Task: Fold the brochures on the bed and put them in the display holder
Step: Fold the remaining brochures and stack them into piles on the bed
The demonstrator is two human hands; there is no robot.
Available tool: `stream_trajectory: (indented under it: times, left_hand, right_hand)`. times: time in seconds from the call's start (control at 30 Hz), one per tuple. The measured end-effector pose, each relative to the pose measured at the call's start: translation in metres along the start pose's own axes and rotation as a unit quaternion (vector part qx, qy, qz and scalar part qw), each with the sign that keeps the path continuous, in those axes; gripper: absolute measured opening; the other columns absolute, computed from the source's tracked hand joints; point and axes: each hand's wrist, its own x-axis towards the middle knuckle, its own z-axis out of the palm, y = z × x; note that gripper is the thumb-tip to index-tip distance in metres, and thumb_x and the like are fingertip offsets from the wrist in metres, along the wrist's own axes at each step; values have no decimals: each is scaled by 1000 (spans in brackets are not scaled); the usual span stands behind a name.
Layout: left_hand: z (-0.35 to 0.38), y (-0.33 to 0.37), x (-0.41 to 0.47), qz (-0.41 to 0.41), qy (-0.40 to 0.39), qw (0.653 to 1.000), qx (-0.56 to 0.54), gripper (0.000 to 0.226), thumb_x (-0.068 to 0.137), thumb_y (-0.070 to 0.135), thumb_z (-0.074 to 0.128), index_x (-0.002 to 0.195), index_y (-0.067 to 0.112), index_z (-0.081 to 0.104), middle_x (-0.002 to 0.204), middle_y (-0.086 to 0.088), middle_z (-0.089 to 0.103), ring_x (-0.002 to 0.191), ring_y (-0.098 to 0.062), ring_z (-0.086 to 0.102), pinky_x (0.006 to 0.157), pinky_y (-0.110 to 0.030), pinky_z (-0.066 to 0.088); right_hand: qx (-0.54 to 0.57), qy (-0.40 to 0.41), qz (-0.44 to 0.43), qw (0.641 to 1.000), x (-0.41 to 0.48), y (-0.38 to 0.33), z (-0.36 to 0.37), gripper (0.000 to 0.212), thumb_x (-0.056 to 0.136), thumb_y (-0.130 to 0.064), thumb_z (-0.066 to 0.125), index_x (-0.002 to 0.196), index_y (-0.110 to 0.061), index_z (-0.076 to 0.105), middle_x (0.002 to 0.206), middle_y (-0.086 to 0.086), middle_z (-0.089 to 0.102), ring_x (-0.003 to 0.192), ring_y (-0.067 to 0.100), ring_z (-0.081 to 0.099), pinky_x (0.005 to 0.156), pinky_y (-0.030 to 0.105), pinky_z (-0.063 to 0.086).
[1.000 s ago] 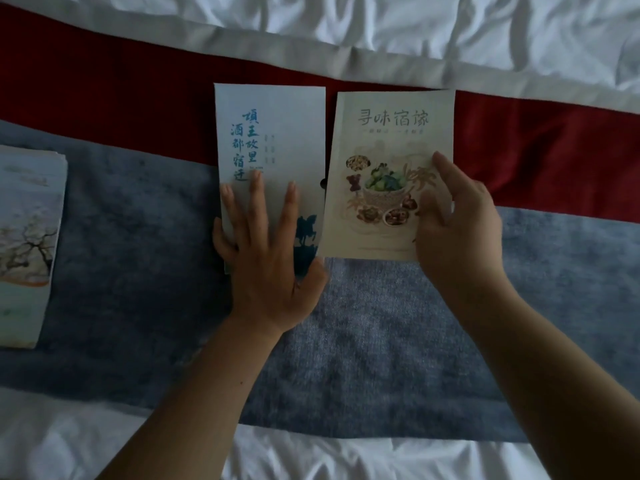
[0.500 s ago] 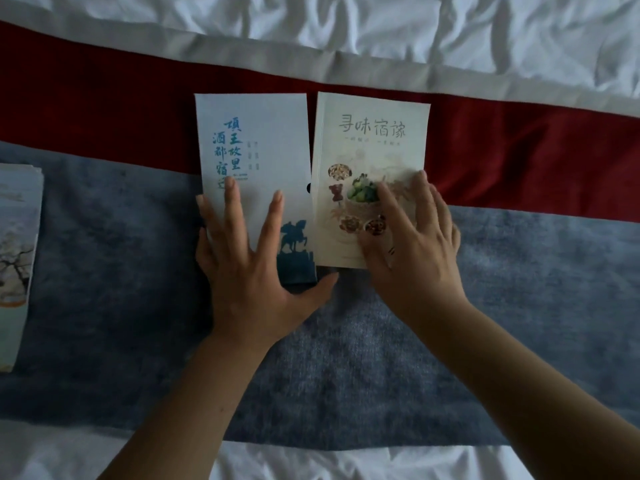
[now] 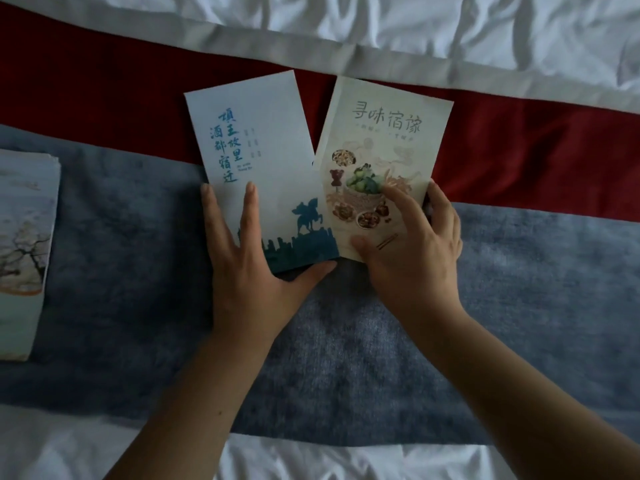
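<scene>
Two folded brochures lie side by side across the red and grey bed runner. The pale blue brochure (image 3: 256,147), with blue lettering and a horse silhouette, is tilted left. My left hand (image 3: 249,268) holds its lower part, fingers flat on top and thumb under the bottom edge. The cream food brochure (image 3: 384,140) leans right and overlaps the blue one's lower right corner. My right hand (image 3: 412,251) grips its lower right part, thumb and forefinger on top, the other fingers round the right edge. No display holder is in view.
A stack of unfolded brochures (image 3: 24,237) with a tree picture lies at the left edge on the grey runner (image 3: 346,358). A red band (image 3: 519,140) runs behind the brochures. Rumpled white bedding (image 3: 415,26) fills the far side and the near edge.
Both brochures have swung apart at the top into a V. My left thumb has come under the blue one's bottom edge. My right hand has shifted from lying flat to gripping the food brochure's right edge.
</scene>
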Motion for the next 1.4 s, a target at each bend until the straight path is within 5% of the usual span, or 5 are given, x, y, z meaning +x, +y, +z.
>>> stream_trajectory:
  times: [0.27,0.53,0.9,1.07,1.4]
  left_hand:
    - [8,12,4,-33,1,999,37,136,64,97,60,166,21,11,169,-27,-8,158,-40,-3,125,-54,12]
    - [17,42,30,-116,7,993,14,121,76,92,53,165,31,-3,168,-26,-14,157,-41,-8,124,-59,6]
    - [9,13,17,-26,6,994,105,102,81,89,51,163,33,25,170,-25,-2,157,-42,6,123,-52,18]
    - [0,2,14,22,-14,979,203,91,89,87,37,163,36,22,168,-28,3,152,-47,16,118,-57,23]
    - [-15,-21,26,87,-44,974,205,64,104,62,36,162,37,28,169,-27,4,157,-44,7,120,-57,17]
  right_hand:
    - [154,8,18,988,1,7,-15,118,83,-11,83,162,-40,0,125,-14,63,111,5,65,93,35,60]
    - [115,43,-27,992,3,16,-15,117,80,-11,86,163,-36,6,125,-10,64,107,1,64,86,9,53]
    - [-176,-47,-82,980,18,-4,-15,93,92,-54,64,163,-25,12,167,7,13,153,32,7,121,52,17]
    - [-147,-58,-128,979,10,1,-8,58,108,-38,38,162,-40,18,172,5,9,158,31,-7,126,47,3]
    - [-185,-62,-139,971,23,-5,-3,66,105,-39,40,164,-27,15,170,17,13,159,29,1,126,43,-10]
